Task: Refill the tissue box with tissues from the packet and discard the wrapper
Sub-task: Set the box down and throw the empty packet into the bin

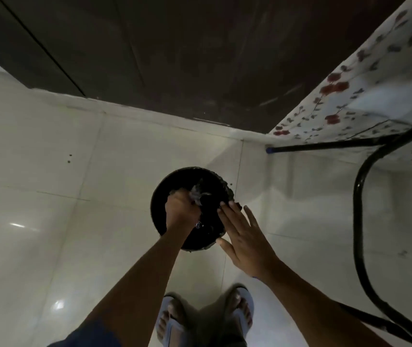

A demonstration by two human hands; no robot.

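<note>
Over bin [161, 186], L hand [181, 209] grips wrapper [196, 194]; R hand [243, 242] fingers spread; no legible text.

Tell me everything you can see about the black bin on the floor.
The black bin is round and seen from straight above, standing upright on the pale tiled floor with no lid. Its rim looks rough or textured; the inside is too dark to read. The left hand reaches over the opening, closed on a crumpled, shiny wrapper. The right hand is spread open, its fingers at the bin's right rim. The person's sandalled feet stand just behind it.
</note>
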